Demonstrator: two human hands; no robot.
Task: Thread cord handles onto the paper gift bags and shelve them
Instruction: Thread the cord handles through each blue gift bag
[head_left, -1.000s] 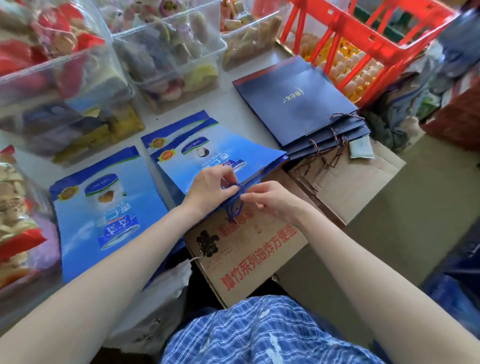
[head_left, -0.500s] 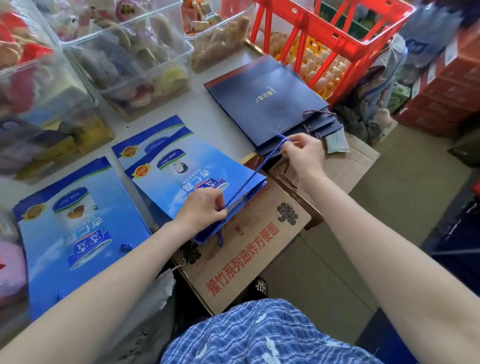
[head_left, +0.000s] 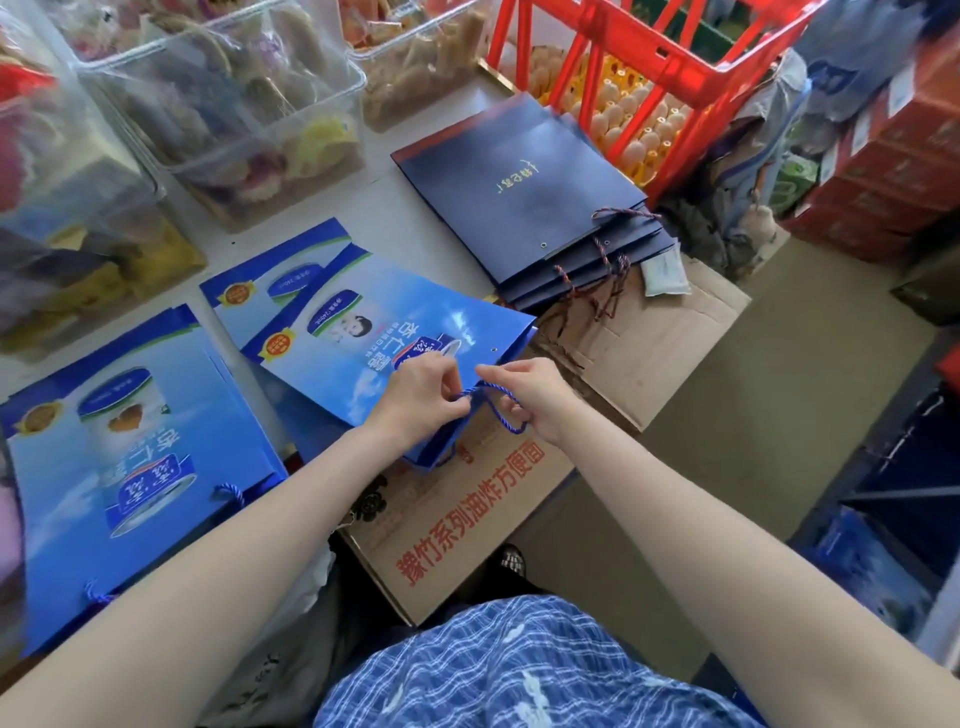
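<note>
A flat, glossy light-blue paper gift bag (head_left: 395, 338) printed with a can and white characters is held tilted at the near edge of the pale grey tabletop (head_left: 415, 218), its open top edge overhanging a brown cardboard box flap with red characters (head_left: 467, 514). A metal eyelet is seen near the bag's right top corner.

A twisted blue cord handle (head_left: 498, 410) is looped between both hands just below the bag's top edge. The left hand (head_left: 421, 400) is placed on the bag's mouth, its grip pinching the cord's left end between thumb and fingers. The right hand (head_left: 530, 395) is set just right of it, its grip curled and pinching the cord's right part, a loop hanging beneath the fingers.

A second light-blue gift bag (head_left: 244, 291) is partly covered by the held bag. A third light-blue gift bag (head_left: 130, 441) is laid flat at the near left, a blue cord showing at its near edge.

A stack of flat navy paper gift bags with red-and-blue cords (head_left: 530, 202) is placed further right on the tabletop, a small white sachet (head_left: 665, 273) just beside it.

Clear plastic bins of wrapped snacks (head_left: 223, 104) are ranged along the far side. A red plastic crate (head_left: 649, 62) stands at the far right over trays of eggs (head_left: 628, 124).
</note>
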